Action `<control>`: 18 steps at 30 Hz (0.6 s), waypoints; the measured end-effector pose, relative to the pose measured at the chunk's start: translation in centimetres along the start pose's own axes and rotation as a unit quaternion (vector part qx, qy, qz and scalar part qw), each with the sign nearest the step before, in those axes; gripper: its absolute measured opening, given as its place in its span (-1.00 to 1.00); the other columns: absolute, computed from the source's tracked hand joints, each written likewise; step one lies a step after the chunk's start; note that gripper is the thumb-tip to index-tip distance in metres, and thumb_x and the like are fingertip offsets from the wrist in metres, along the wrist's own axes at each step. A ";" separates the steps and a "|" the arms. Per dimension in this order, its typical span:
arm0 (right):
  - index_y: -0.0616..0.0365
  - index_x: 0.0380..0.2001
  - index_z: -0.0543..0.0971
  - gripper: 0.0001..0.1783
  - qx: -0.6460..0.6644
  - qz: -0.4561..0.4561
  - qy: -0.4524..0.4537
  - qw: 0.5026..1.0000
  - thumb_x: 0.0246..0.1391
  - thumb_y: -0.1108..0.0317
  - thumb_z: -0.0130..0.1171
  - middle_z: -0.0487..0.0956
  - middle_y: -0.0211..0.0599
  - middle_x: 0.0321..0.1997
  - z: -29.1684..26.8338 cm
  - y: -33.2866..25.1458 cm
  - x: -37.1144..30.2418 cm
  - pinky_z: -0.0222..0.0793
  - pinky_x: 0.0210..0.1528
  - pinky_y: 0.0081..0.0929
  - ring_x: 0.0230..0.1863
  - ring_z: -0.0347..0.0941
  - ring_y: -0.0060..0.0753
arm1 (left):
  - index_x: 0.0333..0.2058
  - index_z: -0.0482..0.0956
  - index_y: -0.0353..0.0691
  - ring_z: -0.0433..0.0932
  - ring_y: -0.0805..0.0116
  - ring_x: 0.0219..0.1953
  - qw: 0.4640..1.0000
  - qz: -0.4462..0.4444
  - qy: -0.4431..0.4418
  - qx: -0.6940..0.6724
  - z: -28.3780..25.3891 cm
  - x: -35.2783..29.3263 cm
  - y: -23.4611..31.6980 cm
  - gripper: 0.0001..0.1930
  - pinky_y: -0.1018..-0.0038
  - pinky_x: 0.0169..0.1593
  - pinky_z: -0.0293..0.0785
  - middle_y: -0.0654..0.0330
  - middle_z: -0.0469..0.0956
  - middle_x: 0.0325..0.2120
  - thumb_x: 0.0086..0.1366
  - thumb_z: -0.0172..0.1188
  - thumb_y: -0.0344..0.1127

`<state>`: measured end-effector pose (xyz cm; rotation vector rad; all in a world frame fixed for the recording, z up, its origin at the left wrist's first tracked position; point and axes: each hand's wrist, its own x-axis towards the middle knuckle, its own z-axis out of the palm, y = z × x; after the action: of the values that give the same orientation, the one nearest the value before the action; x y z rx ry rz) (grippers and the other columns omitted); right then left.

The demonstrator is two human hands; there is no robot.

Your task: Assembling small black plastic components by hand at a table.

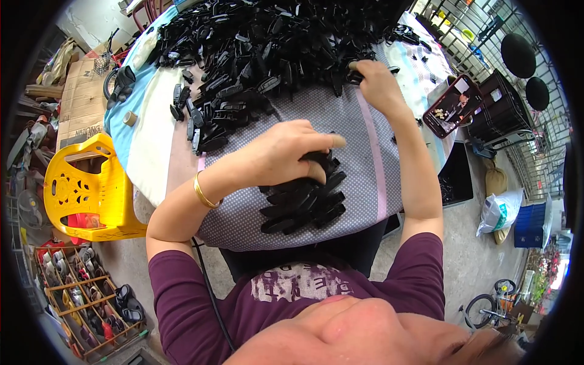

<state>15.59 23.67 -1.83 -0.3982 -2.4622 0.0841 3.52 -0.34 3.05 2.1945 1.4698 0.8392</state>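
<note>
A big heap of small, elongated black plastic pieces [261,45] covers the far half of the round table. Close to the table's near edge, a smaller stack of the same pieces [302,205] lies in overlapping rows. My left hand [277,152] is over the top of this stack, thumb and index finger curved around black pieces; its other fingers are partly hidden. At the heap's right near edge, my right hand [378,85] pinches one black plastic piece [355,76] between thumb and fingers. The exact kind of the pieces is hard to make out.
A grey dotted cloth [359,201] covers the table's near part. A phone [453,106] stands at the right edge, a tape roll [129,118] at the left. A yellow plastic chair [91,188] and a shoe rack [85,298] are left; a black bin [456,176] is right.
</note>
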 end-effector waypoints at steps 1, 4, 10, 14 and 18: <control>0.19 -0.22 0.52 -0.67 -0.011 0.046 -0.029 0.998 -0.13 0.55 -0.06 0.52 -0.13 -0.19 0.6 -0.1 -0.3 0.33 -0.04 -0.31 -0.12 0.41 -0.10 | -0.19 0.55 -0.21 0.48 0.24 -0.31 1.000 0.002 -0.001 0.000 0.3 0.3 -0.3 -0.61 0.44 -0.22 0.43 0.11 0.55 -0.33 -0.09 0.32 -0.37; 0.19 -0.25 0.51 -0.71 -0.032 0.112 -0.114 0.987 -0.13 0.48 -0.02 0.52 -0.13 -0.22 0.8 -0.5 -0.2 0.32 -0.04 -0.26 -0.10 0.40 -0.07 | -0.21 0.56 -0.22 0.47 0.19 -0.29 1.000 0.016 -0.015 -0.022 0.1 2.6 -1.8 -0.72 0.37 -0.18 0.41 0.11 0.53 -0.39 0.03 0.21 -0.40; 0.16 -0.23 0.49 -0.73 -0.053 0.134 -0.184 0.972 -0.07 0.38 0.04 0.54 -0.13 -0.28 -0.5 -0.9 0.1 0.35 -0.13 -0.23 -0.20 0.45 -0.05 | -0.30 0.56 -0.13 0.32 0.27 -0.10 0.889 0.088 0.124 0.432 2.1 8.2 -8.8 -0.74 0.41 -0.12 0.33 0.21 0.44 -0.25 -0.06 0.16 -0.41; 0.18 -0.24 0.48 -0.77 0.008 0.160 -0.071 0.984 0.02 0.35 0.01 0.55 -0.10 -0.39 0.2 -0.3 0.1 0.38 -0.26 -0.24 -0.33 0.49 -0.05 | -0.32 0.52 -0.15 0.28 0.30 -0.04 0.883 0.117 0.091 0.446 2.2 9.6 -10.0 -0.76 0.44 -0.07 0.28 0.23 0.43 -0.23 -0.06 0.18 -0.37; 0.19 -0.23 0.47 -0.77 0.171 0.110 0.025 0.979 0.09 0.32 -0.03 0.53 -0.13 -0.51 0.1 -1.5 0.3 0.37 -0.39 -0.37 -0.46 0.49 -0.20 | -0.35 0.48 -0.21 0.36 0.23 -0.06 0.921 0.177 0.131 0.323 1.9 8.6 -9.3 -0.80 0.36 -0.05 0.31 0.18 0.47 -0.29 -0.01 0.17 -0.39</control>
<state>14.89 22.32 -1.50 -0.5098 -2.2866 0.5753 0.63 11.24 -1.66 3.0050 1.6775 0.8718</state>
